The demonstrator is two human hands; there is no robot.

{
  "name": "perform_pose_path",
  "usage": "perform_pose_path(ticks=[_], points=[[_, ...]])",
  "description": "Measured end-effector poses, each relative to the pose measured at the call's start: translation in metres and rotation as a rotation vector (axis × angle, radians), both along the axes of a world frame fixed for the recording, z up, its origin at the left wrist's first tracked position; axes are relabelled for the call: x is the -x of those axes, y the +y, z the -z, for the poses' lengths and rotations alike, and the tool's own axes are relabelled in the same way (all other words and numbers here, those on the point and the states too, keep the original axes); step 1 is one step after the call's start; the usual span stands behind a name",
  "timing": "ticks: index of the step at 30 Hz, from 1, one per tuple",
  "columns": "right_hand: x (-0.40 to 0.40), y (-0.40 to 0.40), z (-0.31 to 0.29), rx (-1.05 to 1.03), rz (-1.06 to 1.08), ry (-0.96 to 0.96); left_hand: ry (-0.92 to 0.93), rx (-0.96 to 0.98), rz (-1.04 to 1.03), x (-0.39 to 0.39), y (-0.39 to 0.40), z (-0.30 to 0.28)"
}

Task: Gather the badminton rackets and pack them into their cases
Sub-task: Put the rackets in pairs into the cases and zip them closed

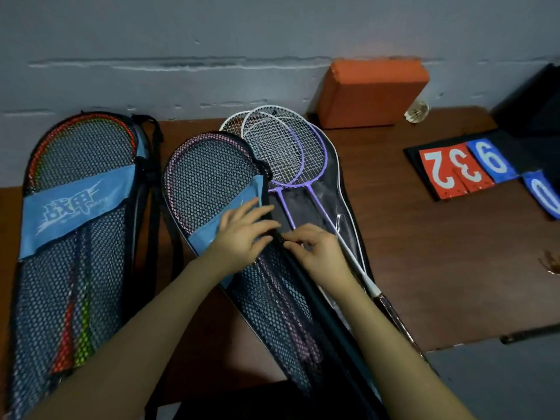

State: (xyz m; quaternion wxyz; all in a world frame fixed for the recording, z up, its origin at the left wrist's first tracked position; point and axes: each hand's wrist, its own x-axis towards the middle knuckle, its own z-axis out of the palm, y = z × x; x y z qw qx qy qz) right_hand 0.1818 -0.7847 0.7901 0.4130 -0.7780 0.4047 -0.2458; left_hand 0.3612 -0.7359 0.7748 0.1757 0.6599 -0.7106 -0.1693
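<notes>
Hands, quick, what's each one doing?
Left hand: open, fingers pressing the middle mesh case.
Right hand: pinching the case's black zipper edge.

Left black mesh racket case [75, 237] – honeycomb netting, light-blue band with white lettering; red and yellow-green racket frames [72, 334] show through. Middle black mesh racket case [266, 295] – same netting, light-blue band, pink-purple frames inside. Purple-and-white strung rackets [288, 150] – white string grid, lying on a clear plastic case [342, 213] with white edging. Dark brown wood-look counter [424, 253]. Orange foam block [369, 92]. Red and blue score cards [472, 168], white digits. Grey wall [212, 31].
</notes>
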Motion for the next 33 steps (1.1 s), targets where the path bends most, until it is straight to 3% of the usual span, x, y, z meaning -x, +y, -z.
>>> perform_pose_path(ticks=[3, 7, 12, 19, 25, 33], points=[[0.001, 0.003, -0.004, 0.055, -0.064, 0.025, 0.058, 0.098, -0.020, -0.003, 0.000, 0.002], [0.004, 0.000, -0.010, 0.085, -0.089, 0.101, 0.161, 0.088, -0.043, -0.008, -0.005, 0.002], [0.026, 0.022, -0.006, 0.029, -0.023, 0.154, 0.269, 0.138, -0.225, -0.008, -0.016, 0.011], [0.065, 0.044, 0.002, -0.054, 0.156, 0.169, 0.078, 0.150, -0.311, 0.015, -0.022, 0.017], [0.069, 0.050, 0.008, 0.012, 0.176, 0.130, -0.048, 0.147, 0.075, 0.057, 0.020, 0.018], [0.079, 0.047, 0.018, 0.049, 0.034, 0.131, 0.111, 0.050, -0.191, 0.076, 0.029, 0.008]])
